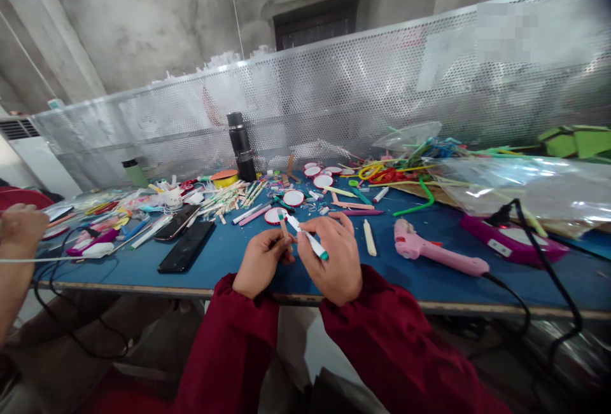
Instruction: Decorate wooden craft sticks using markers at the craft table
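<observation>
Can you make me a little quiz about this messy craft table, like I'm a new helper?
1. True or false: the pink glue gun lies on the table, off to the right of the right hand.
2. Pick one: the right hand holds A) scissors, B) a white marker, C) a spoon.
3. Fill in the gap: the left hand pinches a thin wooden ____.

Key:
1. True.
2. B.
3. stick.
</observation>
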`<state>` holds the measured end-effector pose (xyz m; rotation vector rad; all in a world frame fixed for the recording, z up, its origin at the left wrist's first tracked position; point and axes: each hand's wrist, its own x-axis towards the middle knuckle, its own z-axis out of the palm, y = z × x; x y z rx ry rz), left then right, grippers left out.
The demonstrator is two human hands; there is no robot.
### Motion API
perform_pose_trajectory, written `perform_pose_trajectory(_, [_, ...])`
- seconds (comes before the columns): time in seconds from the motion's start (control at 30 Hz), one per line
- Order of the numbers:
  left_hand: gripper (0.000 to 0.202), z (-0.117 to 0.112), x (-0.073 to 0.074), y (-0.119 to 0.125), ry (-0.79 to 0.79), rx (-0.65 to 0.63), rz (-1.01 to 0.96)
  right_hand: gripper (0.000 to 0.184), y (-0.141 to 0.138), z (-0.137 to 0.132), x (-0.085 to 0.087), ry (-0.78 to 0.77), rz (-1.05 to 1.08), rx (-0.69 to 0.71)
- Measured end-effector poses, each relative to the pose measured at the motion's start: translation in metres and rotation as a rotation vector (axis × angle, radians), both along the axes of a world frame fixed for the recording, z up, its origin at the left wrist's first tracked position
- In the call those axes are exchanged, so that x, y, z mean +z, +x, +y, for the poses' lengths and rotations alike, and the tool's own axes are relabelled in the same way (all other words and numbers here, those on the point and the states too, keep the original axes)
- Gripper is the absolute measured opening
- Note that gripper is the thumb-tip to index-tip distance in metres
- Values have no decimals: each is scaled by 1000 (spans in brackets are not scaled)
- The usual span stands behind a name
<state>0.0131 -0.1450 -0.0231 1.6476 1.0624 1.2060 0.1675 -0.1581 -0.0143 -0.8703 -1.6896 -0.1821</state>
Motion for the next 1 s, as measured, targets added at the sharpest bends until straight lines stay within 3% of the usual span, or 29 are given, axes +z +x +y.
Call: perform_pose_trajectory(1.0, [23,1,1,0,12,-16,-14,6,-1,-3,2,16,-40,54])
